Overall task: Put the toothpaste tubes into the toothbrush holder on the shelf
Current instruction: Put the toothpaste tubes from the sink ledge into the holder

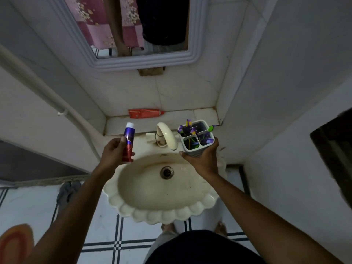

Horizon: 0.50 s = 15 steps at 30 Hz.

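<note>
My left hand (114, 151) holds a blue and red toothpaste tube (129, 142) upright, white cap on top, above the left rim of the sink. My right hand (202, 159) grips a white toothbrush holder (197, 139) from below, lifted off the shelf over the sink's right side. The holder has four compartments with purple and green toothbrushes in them. A red toothpaste tube (145, 113) lies flat on the tiled shelf (202, 115) against the back wall.
A cream tap (167, 136) rises between my hands over the scalloped sink (162, 212). A mirror (133, 31) hangs above the shelf. White walls close in on both sides. A dark frame (335, 141) stands at the right.
</note>
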Each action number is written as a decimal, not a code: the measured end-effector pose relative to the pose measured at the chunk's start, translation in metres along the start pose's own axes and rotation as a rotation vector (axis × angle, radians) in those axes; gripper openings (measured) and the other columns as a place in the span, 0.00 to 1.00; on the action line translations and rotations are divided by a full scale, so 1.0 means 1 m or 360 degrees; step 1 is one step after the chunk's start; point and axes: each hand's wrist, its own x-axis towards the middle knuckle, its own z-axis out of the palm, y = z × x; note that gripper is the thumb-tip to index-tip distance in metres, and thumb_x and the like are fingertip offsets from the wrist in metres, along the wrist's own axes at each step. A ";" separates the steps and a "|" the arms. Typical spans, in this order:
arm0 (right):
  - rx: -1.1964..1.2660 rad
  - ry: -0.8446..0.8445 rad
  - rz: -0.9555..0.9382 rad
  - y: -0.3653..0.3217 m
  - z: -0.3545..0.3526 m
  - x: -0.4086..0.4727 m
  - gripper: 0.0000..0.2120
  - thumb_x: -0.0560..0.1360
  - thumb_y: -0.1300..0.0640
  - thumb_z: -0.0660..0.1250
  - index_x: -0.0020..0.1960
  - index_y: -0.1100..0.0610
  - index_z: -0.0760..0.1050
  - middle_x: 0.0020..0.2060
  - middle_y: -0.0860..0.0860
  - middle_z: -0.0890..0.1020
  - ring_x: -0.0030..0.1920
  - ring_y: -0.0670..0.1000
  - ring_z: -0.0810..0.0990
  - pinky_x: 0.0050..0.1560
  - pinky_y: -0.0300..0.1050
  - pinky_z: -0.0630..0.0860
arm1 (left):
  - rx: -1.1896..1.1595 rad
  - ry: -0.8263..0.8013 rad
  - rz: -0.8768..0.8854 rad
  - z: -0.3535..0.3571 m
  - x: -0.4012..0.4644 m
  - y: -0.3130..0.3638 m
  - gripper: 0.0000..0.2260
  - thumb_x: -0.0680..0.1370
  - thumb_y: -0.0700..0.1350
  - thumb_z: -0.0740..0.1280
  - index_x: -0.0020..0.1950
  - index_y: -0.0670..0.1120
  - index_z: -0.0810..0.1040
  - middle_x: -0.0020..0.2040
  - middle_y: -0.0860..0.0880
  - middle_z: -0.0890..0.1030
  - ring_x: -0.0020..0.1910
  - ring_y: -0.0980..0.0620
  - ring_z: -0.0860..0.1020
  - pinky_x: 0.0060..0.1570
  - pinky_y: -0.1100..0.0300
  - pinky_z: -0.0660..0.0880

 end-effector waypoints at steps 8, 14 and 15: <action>0.0079 -0.0001 0.0010 -0.007 -0.009 -0.009 0.70 0.59 0.32 0.88 0.87 0.52 0.51 0.79 0.52 0.71 0.78 0.55 0.75 0.76 0.55 0.77 | 0.0212 -0.0333 0.0556 0.055 -0.067 0.114 0.18 0.82 0.44 0.73 0.71 0.49 0.77 0.58 0.47 0.85 0.45 0.44 0.89 0.40 0.57 0.86; -0.0009 -0.0030 0.0027 -0.016 -0.022 -0.006 0.66 0.58 0.30 0.88 0.84 0.52 0.58 0.75 0.50 0.71 0.73 0.53 0.78 0.68 0.56 0.84 | 0.1269 -0.0160 0.1091 0.121 -0.058 0.139 0.12 0.78 0.45 0.76 0.61 0.46 0.85 0.48 0.50 0.87 0.43 0.51 0.84 0.45 0.56 0.80; -0.0033 -0.0028 0.0029 -0.017 -0.023 -0.007 0.66 0.57 0.29 0.87 0.84 0.51 0.58 0.74 0.49 0.72 0.72 0.53 0.79 0.67 0.56 0.84 | 0.1349 -0.0146 0.1140 0.130 -0.054 0.139 0.11 0.78 0.46 0.76 0.60 0.46 0.85 0.48 0.49 0.87 0.44 0.50 0.83 0.45 0.54 0.79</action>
